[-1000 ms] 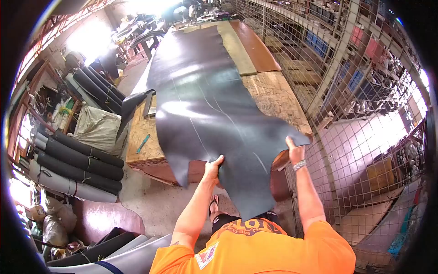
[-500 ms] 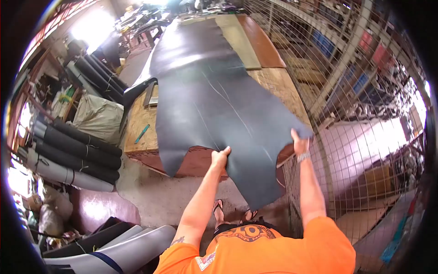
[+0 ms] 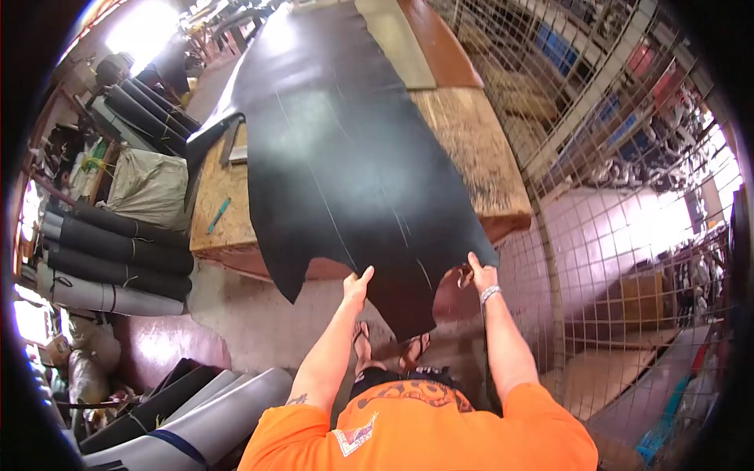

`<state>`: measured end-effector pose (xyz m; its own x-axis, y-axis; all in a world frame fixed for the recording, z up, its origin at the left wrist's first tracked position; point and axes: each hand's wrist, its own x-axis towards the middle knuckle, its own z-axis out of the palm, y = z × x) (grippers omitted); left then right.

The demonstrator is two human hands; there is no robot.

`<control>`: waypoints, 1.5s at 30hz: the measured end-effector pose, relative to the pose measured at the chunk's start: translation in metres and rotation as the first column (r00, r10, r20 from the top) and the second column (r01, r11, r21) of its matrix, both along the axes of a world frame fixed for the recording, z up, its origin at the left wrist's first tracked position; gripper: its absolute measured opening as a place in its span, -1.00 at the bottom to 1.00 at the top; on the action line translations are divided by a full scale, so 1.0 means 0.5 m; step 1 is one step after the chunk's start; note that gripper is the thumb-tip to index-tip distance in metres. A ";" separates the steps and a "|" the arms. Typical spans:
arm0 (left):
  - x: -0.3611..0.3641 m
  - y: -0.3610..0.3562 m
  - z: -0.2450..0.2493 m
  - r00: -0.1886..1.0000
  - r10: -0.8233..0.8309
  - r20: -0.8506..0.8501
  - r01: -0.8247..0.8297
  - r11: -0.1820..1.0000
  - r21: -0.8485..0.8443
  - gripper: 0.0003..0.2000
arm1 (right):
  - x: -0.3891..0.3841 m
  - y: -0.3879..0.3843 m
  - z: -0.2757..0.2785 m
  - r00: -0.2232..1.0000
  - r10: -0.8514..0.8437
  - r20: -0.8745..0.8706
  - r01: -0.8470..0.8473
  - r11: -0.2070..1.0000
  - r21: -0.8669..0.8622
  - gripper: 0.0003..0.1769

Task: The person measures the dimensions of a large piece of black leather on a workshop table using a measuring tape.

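Observation:
A large dark leather hide [image 3: 345, 157] lies along the wooden table [image 3: 483, 149], with pale lines running down its surface. Its near end hangs past the table's front edge in uneven flaps. My left hand [image 3: 358, 286] grips the near edge between two flaps, thumb on top. Farther right, my right hand [image 3: 482, 275] is closed on the hide's right corner, a band around the wrist. The fingers under the leather are hidden.
A teal cutter-like tool [image 3: 219, 216] lies at the table's left. Beyond are a tan sheet [image 3: 399, 47] and a brown sheet [image 3: 441, 47]. Rolls of dark material [image 3: 118, 259] are stacked on the left; a wire mesh fence [image 3: 581, 259] runs along the right.
The hide's near end has been drawn toward me and lies flatter. My right hand has come down and left with its corner, exposing more of the table's right side.

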<state>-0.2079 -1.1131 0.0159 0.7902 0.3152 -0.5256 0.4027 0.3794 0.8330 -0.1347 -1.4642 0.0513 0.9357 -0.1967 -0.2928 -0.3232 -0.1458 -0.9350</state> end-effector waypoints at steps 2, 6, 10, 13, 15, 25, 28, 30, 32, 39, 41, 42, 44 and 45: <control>-0.022 -0.004 -0.017 1.000 -0.022 -0.017 0.021 0.998 -0.056 -0.57 | -0.041 -0.072 -0.018 0.970 0.179 -0.164 -0.214 0.950 -0.228 -0.50; -0.053 -0.035 -0.032 1.000 -0.025 -0.004 0.024 0.994 -0.105 -0.56 | -0.199 -0.195 -0.091 0.945 0.160 -0.285 -0.244 0.926 -0.288 -0.75; -0.072 -0.051 0.006 0.987 -0.116 -0.110 0.097 0.982 -0.162 -0.56 | -0.371 -0.242 -0.079 0.893 0.091 -0.440 -0.244 0.920 -0.306 -0.74; -0.112 -0.052 -0.042 0.966 -0.202 -0.159 0.177 0.972 -0.156 -0.58 | -0.445 -0.224 -0.069 0.860 0.078 -0.504 -0.307 0.868 -0.389 -0.49; -0.146 -0.065 -0.047 0.956 -0.239 -0.169 0.211 0.963 -0.166 -0.62 | -0.451 -0.180 -0.039 0.844 0.135 -0.519 -0.280 0.936 -0.212 -0.46; -0.268 -0.180 0.036 0.980 -0.189 -0.060 0.160 0.932 -0.326 -0.47 | -0.290 -0.052 0.031 0.795 0.435 -0.423 -0.424 0.897 0.126 -0.70; -0.282 -0.168 0.107 0.908 -0.402 -0.115 0.354 0.885 -0.302 -0.66 | -0.274 -0.029 0.024 0.765 0.501 -0.403 -0.488 0.861 0.144 -0.69; -0.294 -0.170 0.111 0.866 -0.460 -0.196 0.400 0.872 -0.281 -0.70 | -0.281 -0.022 0.018 0.744 0.553 -0.374 -0.560 0.822 0.102 -0.73; -0.308 -0.170 0.080 0.845 -0.488 -0.217 0.396 0.845 -0.358 -0.70 | -0.284 -0.024 0.008 0.701 0.599 -0.388 -0.616 0.782 0.095 -0.77; -0.327 -0.181 -0.033 0.881 -0.435 -0.185 0.362 0.873 -0.327 -0.69 | -0.295 -0.039 -0.023 0.686 0.631 -0.361 -0.649 0.756 0.086 -0.78; -0.317 -0.170 -0.083 0.881 -0.440 -0.172 0.392 0.885 -0.252 -0.69 | -0.296 -0.045 -0.057 0.652 0.734 -0.188 -0.721 0.677 0.144 -0.82; -0.306 -0.167 -0.094 0.876 -0.449 -0.177 0.404 0.883 -0.240 -0.66 | -0.290 -0.012 0.046 0.698 0.682 -0.218 -0.621 0.729 0.289 -0.84; -0.316 -0.176 -0.073 0.867 -0.457 -0.200 0.381 0.865 -0.327 -0.58 | -0.307 -0.008 0.058 0.690 0.670 -0.274 -0.620 0.743 0.253 -0.68; -0.309 -0.188 -0.032 0.908 -0.392 -0.148 0.303 0.858 -0.415 -0.64 | -0.317 -0.012 0.050 0.689 0.638 -0.345 -0.612 0.766 0.194 -0.60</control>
<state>-0.3623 -1.2073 0.0002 0.6602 -0.2141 -0.7199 0.7223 0.4440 0.5303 -0.2932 -1.4702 0.0762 0.6510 0.4233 -0.6301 -0.4964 -0.3906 -0.7753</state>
